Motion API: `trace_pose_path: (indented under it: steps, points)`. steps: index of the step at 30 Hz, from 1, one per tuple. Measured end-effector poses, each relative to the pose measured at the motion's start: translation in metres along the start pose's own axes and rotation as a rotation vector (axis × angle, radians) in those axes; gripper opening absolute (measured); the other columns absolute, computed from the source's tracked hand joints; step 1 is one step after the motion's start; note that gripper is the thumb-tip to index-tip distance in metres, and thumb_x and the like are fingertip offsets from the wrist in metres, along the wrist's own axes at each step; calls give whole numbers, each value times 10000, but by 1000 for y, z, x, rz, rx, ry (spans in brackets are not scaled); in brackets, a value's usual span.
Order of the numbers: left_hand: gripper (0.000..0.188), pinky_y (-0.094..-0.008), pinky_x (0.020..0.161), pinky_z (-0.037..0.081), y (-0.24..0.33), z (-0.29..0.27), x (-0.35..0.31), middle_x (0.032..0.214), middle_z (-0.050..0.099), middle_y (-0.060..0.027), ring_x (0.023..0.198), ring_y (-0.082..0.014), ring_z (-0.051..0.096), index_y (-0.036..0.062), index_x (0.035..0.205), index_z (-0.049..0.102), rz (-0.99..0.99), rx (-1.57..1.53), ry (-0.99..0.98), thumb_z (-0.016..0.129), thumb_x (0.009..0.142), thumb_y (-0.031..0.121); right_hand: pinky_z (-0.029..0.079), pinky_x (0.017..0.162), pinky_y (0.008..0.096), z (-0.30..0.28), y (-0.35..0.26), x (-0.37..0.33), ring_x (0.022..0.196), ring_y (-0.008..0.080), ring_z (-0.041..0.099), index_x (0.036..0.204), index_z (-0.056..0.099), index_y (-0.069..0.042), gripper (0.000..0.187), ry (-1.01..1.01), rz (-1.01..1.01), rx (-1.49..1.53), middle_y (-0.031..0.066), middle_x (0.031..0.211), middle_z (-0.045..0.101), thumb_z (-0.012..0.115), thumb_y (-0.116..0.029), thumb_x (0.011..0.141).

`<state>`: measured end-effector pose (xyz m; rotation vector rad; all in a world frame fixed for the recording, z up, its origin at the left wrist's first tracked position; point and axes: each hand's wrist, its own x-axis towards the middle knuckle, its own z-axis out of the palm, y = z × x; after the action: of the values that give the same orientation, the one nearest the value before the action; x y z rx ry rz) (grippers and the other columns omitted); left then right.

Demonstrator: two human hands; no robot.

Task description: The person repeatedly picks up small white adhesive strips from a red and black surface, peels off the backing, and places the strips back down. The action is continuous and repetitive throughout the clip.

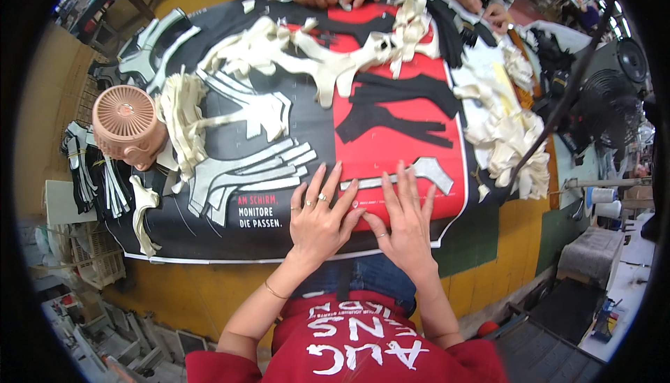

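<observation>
Grey pc (433, 172) lies flat on red part of the mat (405, 147), just beyond the person & under/at the fingertips. Long axis runs approx L–R, rising a touch toward R; narrow strip end points L, wide end sits R & bends back toward the person.

R hand (408, 236) is nearer: its fingers cross the strip near where it widens, so wide end is just R of them. L hand (317, 226) is at the other end; index tip is at or just beside the strip's L tip, can't tell if touching. So a bare stretch of strip shows btwn the 2 hands, axis roughly crosswise to R fingers.

Fingers: both hands palm-down, spread, nothing clenched or pinched. R fingers look laid on the pc rather than wrapped round it; pressure, can't tell. Thumbs point inward, near each other, on the near side of the strip.

Around: 2 black pcs (399, 97) lie beyond the grey pc, apart from it; fanned grey stack (241, 173) is L of L hand, w/ its strips pointing toward that hand. White pile (504, 131) is off to R, clear of R fingers.
</observation>
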<state>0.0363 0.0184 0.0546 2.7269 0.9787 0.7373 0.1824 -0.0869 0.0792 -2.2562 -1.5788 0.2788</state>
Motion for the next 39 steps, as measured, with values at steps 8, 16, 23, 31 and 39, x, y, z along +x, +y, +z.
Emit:
trace_pose_path:
  steps: [8,16,23,31,39]
  points:
    - [304,-430,1034,369,3,2,2,1341,623,-71,1275,-265,539,183,1143,732,8,-7,109,694,874,317,93,1177,629,-5,34,-5,1493,348,252,1493,389,-3,693,116,94,-205,188,1600,289,475,-483,1001]
    - [236,-413,1041,413,4,7,-2,1297,647,-45,1217,-245,579,154,1045,746,-36,-101,229,724,833,255,245,1143,521,-6,49,-10,1411,315,408,1318,594,1,488,296,87,-139,182,1480,479,588,-344,973]
    - [186,-430,1013,456,2,11,-7,1189,672,-77,1166,-279,604,85,941,708,-67,-204,336,731,822,225,472,804,404,-36,56,15,932,284,652,1116,675,-48,372,241,178,76,119,1018,690,781,-256,827]
    - [225,-424,1004,462,6,6,-8,1217,654,-94,1165,-295,609,105,1005,677,-88,-163,351,731,816,214,509,690,377,-49,58,35,657,233,674,1144,665,-39,440,60,251,233,69,678,684,824,-195,765]
    - [226,-436,1008,457,1,12,-10,1225,648,-93,1171,-291,603,94,1012,669,-71,-175,335,723,831,218,491,818,381,-37,55,16,888,251,610,1073,671,-27,338,112,213,157,121,999,624,796,-173,795]
